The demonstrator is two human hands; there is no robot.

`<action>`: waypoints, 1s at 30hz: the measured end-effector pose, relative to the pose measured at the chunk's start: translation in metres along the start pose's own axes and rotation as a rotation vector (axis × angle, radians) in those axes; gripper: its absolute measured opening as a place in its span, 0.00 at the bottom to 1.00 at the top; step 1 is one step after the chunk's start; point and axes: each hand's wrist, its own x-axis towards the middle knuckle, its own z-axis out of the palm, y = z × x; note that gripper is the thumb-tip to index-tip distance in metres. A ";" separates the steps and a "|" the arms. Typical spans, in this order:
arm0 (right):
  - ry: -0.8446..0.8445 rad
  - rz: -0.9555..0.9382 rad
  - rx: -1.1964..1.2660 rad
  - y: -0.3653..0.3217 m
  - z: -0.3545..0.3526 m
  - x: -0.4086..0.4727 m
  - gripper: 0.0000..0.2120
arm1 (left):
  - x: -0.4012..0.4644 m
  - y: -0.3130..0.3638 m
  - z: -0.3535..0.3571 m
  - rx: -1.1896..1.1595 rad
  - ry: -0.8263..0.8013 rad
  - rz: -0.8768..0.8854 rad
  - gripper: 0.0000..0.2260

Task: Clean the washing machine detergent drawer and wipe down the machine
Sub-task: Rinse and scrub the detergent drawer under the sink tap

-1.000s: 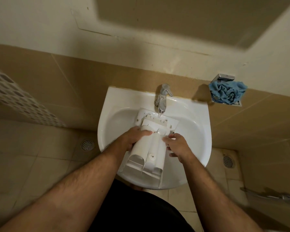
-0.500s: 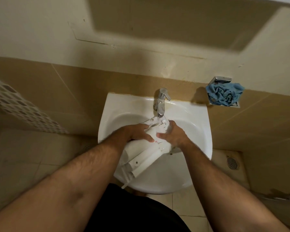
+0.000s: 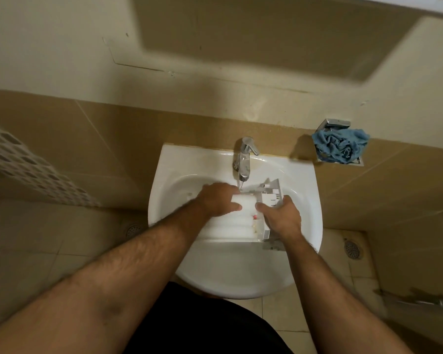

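Both hands grip white detergent drawer (image 3: 237, 222) in sink (image 3: 241, 277) under running tap (image 3: 244, 159): left hand (image 3: 219, 199) w/ fingers curled over top, right hand (image 3: 283, 217) clasping its end.

The detergent drawer (image 3: 237, 221) is showing as smooth white plastic, faintly glossy where wet, lying inside a basin (image 3: 230, 274) that is reading as glazed white ceramic with a bright sheen. The tap (image 3: 244, 159) is gleaming as polished chrome metal, while the blue cloth (image 3: 340, 145) is appearing soft, crumpled and matt against satin-finished beige wall tiles (image 3: 87, 139).
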 end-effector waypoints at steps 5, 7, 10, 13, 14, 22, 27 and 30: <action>0.038 0.103 0.097 -0.008 0.004 0.001 0.27 | 0.006 0.007 -0.004 0.299 0.193 -0.034 0.24; 0.043 0.145 0.152 -0.013 0.010 0.000 0.27 | 0.006 0.004 -0.005 0.354 0.207 -0.032 0.25; 0.041 0.177 0.194 -0.021 0.019 -0.002 0.28 | 0.006 -0.002 -0.005 0.374 0.230 -0.043 0.25; 0.026 0.210 0.248 -0.030 0.024 0.000 0.30 | 0.008 -0.006 -0.006 0.400 0.260 -0.040 0.25; 0.016 0.223 0.293 -0.033 0.026 0.001 0.30 | 0.010 -0.006 -0.006 0.410 0.262 -0.038 0.25; 0.018 0.285 0.513 -0.040 0.025 0.010 0.18 | 0.015 0.009 0.008 0.355 0.290 -0.012 0.26; 0.090 0.304 0.588 -0.022 0.031 0.004 0.16 | 0.000 0.007 0.028 0.347 0.283 0.032 0.28; 0.098 0.274 0.592 -0.017 0.035 -0.003 0.16 | -0.008 0.011 0.041 0.329 0.266 0.099 0.24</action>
